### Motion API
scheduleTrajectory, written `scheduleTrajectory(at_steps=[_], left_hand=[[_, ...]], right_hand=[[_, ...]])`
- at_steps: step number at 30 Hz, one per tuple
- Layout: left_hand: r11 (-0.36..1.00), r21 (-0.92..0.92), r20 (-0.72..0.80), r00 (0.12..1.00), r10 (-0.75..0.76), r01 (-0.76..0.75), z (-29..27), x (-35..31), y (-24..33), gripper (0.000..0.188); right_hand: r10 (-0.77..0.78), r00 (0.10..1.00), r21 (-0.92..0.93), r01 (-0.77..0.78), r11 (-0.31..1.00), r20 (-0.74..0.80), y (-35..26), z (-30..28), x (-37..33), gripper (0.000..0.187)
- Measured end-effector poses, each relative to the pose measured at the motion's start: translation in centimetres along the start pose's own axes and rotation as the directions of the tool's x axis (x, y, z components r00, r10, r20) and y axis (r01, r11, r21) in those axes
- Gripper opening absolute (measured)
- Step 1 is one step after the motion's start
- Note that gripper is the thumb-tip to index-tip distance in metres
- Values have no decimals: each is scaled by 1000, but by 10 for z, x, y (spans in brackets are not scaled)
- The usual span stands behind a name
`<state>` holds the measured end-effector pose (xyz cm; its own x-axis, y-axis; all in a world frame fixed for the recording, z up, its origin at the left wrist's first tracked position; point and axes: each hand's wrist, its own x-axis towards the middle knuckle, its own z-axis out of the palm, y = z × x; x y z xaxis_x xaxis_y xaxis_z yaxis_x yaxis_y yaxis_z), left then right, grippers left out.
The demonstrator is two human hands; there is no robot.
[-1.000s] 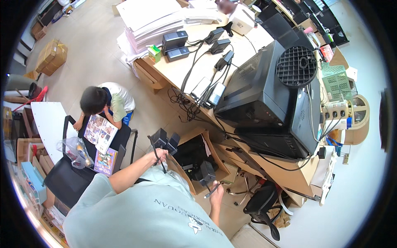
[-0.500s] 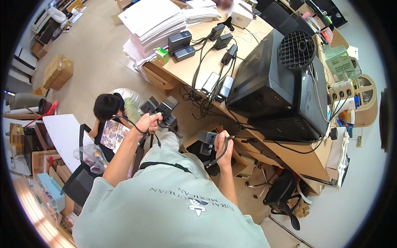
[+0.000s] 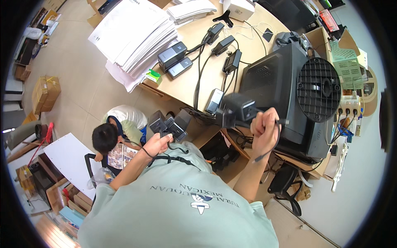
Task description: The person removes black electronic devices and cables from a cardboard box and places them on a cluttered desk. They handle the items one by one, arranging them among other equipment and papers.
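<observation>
My left hand [image 3: 157, 145] is closed round the dark cables of several black box-shaped devices [image 3: 178, 129], which sit bunched just above the fingers. Loose cable ends dangle by that wrist. Farther right and raised toward the desk, my right hand [image 3: 264, 129] grips the black cable of another black boxy device [image 3: 244, 106], blurred by motion. One end of its cable hangs down past the wrist. Near it on the desk edge lies a silver-and-black power bank [image 3: 214, 101]. Two dark power banks [image 3: 173, 56] rest farther back, with several cabled black blocks [image 3: 231, 61] beside them.
A black computer tower [image 3: 271, 78] with a round black grille [image 3: 318, 89] fills the desk's right side. Tall paper stacks [image 3: 132, 35] stand at the back left. Another person [image 3: 120, 128] crouches at left by a picture sheet. Below the desk is an open carton [image 3: 231, 165].
My right hand has lifted from beside the carton up to the desk edge with its black device. My left hand has lowered slightly and moved right. The desk appears closer.
</observation>
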<state>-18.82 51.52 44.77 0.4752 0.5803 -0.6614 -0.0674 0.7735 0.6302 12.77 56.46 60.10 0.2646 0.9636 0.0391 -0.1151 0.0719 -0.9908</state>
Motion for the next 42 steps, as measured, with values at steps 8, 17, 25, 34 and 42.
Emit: scheduleTrajectory(at_steps=[8, 17, 25, 34, 42], left_hand=[[997, 66, 45, 999, 31, -34, -12, 39, 88, 33], [990, 100, 29, 995, 92, -94, -11, 95, 131, 32], [997, 62, 12, 999, 46, -47, 8, 117, 153, 32], [996, 87, -107, 994, -22, 32, 2, 154, 144, 31], [990, 85, -141, 985, -102, 115, 5, 173, 158, 31]], right_hand=[[114, 993, 155, -117, 981, 28, 60, 36, 91, 43], [220, 962, 46, -230, 972, 159, 128, 42, 114, 41], [405, 884, -8, -415, 910, 234, 141, 24, 115, 41], [500, 833, -68, -499, 864, 236, 166, 16, 120, 38], [484, 846, -126, -468, 875, 223, 169, 15, 131, 40]])
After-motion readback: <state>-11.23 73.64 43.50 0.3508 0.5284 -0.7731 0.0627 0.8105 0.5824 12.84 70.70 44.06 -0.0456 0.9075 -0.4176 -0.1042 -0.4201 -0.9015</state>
